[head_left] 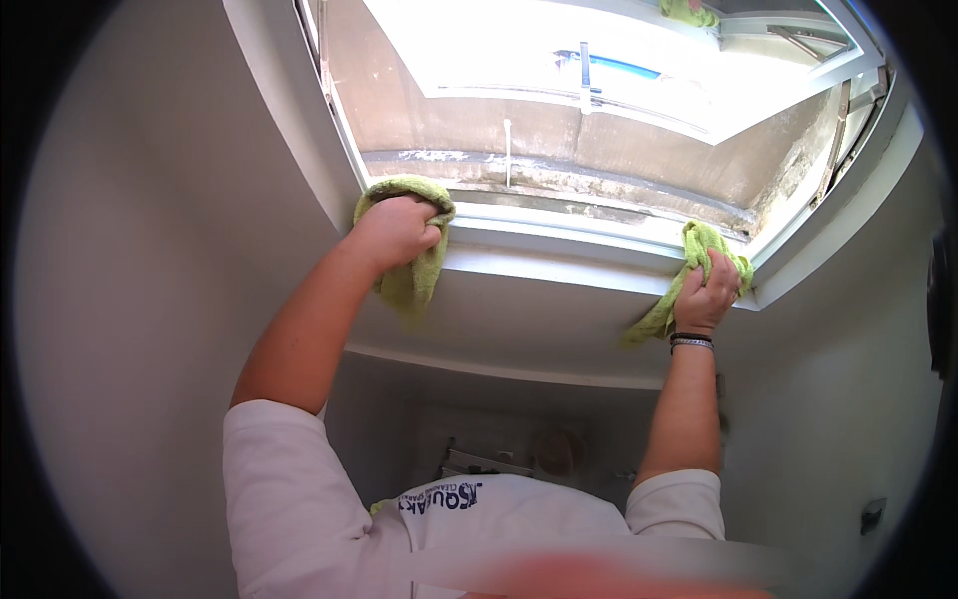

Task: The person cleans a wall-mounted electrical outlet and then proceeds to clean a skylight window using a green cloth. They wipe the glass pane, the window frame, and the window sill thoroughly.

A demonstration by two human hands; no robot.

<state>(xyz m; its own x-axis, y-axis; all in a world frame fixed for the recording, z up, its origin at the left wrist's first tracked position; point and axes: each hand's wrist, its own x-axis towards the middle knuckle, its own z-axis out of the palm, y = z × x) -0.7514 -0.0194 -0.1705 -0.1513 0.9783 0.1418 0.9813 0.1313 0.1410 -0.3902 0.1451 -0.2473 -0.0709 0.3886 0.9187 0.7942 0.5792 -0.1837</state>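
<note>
My left hand [395, 236] is closed on a yellow-green cloth [411, 290] at the left corner of the white window frame. The cloth bunches up over the frame's lower edge, and its loose end hangs below the sill. At the right corner, my right hand [710, 290] grips a second yellow-green cloth [654, 321] against the sill [564, 266]. Part of that cloth sticks up past my fingers, and a tail droops to the left of my wrist. Dark and light bands circle my right wrist.
Above my hands a window sash [659, 115] stands swung outward, with a blue-and-white handle [587, 75]. A metal stay arm [843, 140] runs along the right jamb. Outside is a stained wall [469, 125]. Pale walls flank me. Behind my body lies a dim area with indistinct objects.
</note>
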